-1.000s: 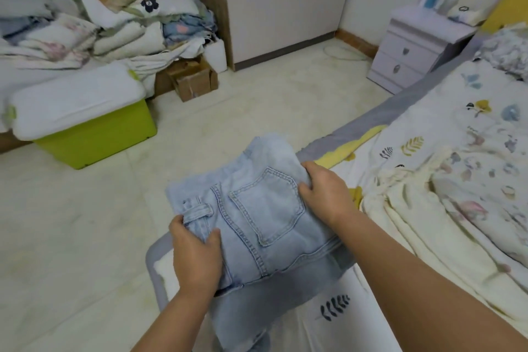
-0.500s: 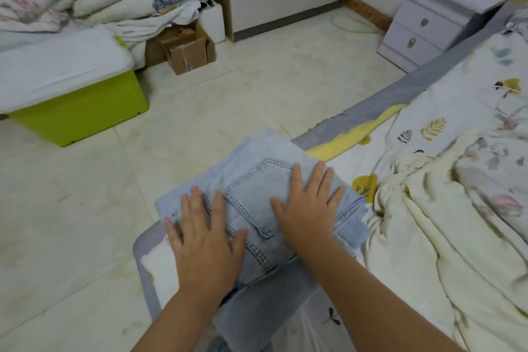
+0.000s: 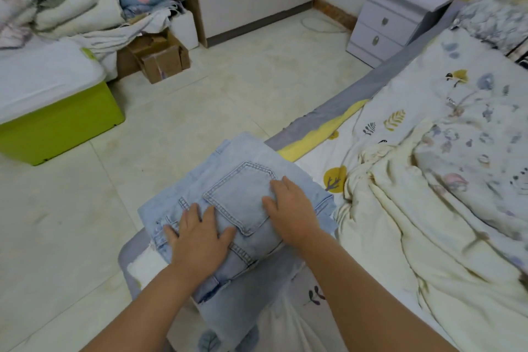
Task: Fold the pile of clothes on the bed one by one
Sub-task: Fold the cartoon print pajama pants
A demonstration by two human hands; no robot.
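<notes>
jeans [image 3: 243, 180] folded on the bed [image 3: 380, 111] corner, both hands flat on top.
the jeans lie at the near corner of the bed, back pocket up, partly overhanging the edge above the floor [image 3: 200, 111]. the left hand [image 3: 200, 240] rests on the jeans at the waistband side, fingers straight and spread, gripping nothing. the right hand [image 3: 291, 208] presses flat beside the pocket, fingers straight, gripping nothing. just right of the jeans a cream blanket [image 3: 414, 223] lies crumpled on the bed. well beyond the jeans, across the floor, stand a green bin [image 3: 63, 128], a box [image 3: 163, 57] and a nightstand [image 3: 391, 20].
</notes>
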